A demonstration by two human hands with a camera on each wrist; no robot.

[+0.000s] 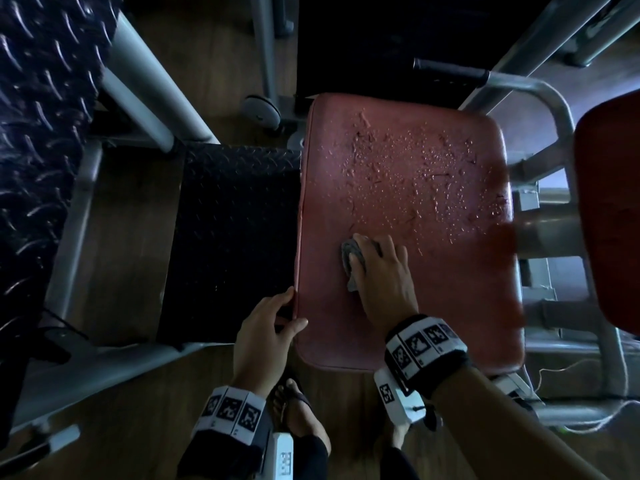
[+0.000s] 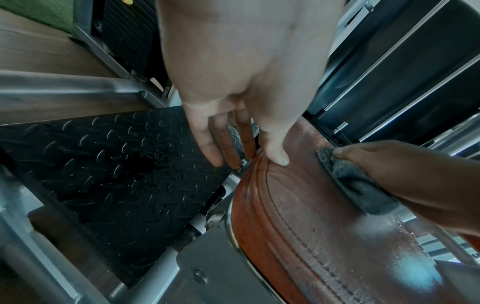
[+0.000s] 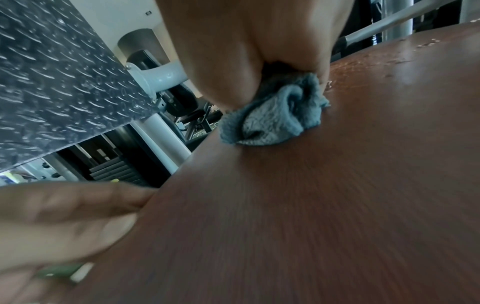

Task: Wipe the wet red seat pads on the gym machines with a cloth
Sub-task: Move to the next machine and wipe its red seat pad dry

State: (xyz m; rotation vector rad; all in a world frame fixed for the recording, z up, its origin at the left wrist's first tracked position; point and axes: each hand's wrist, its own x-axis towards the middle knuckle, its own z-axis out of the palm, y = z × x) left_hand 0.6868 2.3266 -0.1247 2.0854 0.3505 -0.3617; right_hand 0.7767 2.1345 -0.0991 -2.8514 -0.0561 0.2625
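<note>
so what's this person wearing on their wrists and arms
Both wrists wear a black band ringed with white tiles printed with black square codes: left band, right band. A white box, also coded, sits under each band. The left hand and right hand are gloveless; the right forearm is bare.

Worn red seat pad (image 1: 450,306), water droplets (image 1: 415,161) across its far half, grey cloth (image 1: 353,256) bunched on it

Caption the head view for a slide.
Right hand holds a grey cloth on the wet red seat pad; left hand rests on its edge.
</note>
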